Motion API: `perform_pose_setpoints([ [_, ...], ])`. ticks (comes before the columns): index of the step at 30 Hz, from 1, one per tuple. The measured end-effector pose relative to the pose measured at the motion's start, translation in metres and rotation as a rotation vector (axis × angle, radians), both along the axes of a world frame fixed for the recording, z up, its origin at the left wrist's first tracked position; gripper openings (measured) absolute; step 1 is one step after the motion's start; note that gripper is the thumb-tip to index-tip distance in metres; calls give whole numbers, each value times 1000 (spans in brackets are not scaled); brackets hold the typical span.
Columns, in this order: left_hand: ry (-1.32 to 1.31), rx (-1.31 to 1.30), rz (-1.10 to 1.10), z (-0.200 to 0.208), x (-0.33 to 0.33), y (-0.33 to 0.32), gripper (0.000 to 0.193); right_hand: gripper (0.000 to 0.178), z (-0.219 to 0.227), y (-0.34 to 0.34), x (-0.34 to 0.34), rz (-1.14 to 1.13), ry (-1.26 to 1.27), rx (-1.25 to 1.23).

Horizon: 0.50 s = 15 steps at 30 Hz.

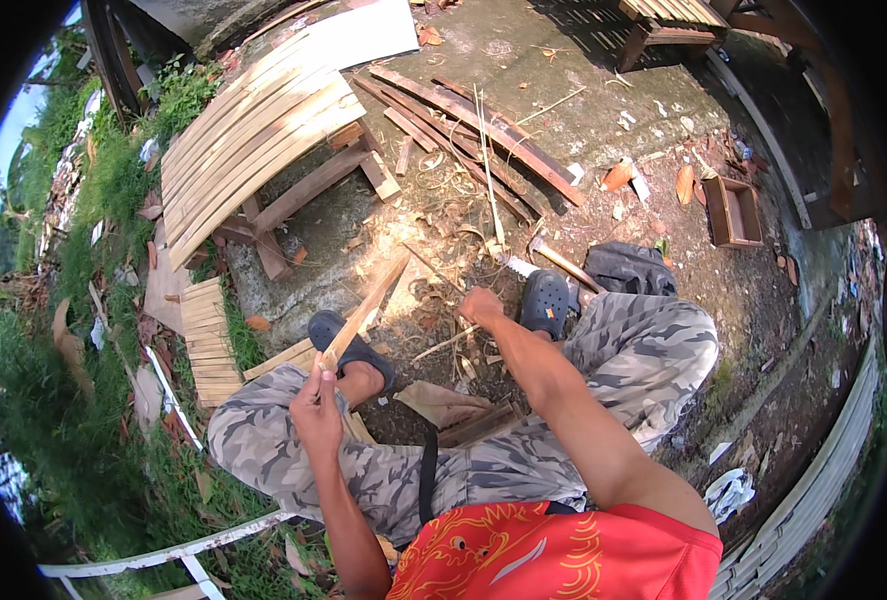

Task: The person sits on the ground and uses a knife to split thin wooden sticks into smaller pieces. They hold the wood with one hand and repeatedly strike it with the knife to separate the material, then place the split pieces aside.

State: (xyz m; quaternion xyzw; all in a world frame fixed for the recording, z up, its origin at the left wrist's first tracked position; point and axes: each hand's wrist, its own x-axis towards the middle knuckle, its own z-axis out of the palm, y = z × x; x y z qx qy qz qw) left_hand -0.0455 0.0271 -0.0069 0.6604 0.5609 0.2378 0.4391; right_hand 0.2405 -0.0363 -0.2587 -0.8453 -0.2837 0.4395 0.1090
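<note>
My left hand (318, 408) is closed around the lower end of a flat bamboo slat (369, 308), which slants up and to the right above my left clog (352, 345). My right hand (481, 306) is a fist in front of my right clog (546, 303). From it a thin dark knife-like strip (432, 267) reaches toward the slat's upper end; its grip is hidden in my fingers. Below that fist lies a pale thin stick (444, 345) among shavings. Beyond it are a hammer (562, 262) and a saw blade (517, 265), partly covered.
A bamboo-slatted bench (264, 130) stands at the far left, with dark wooden planks (484, 130) piled beside it. A small open wooden box (734, 212) and a black bag (631, 270) are to the right. A white metal frame (174, 552) runs along the near left.
</note>
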Motion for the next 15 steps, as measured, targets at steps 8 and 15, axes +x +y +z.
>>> perform_pose_setpoints([
  [8,78,188,-308,5,-6,-16,30,35,28,-7,-13,90,12,113],
  [15,92,274,-401,9,-3,-22,25,22,77,-24,-73,256,62,729],
])
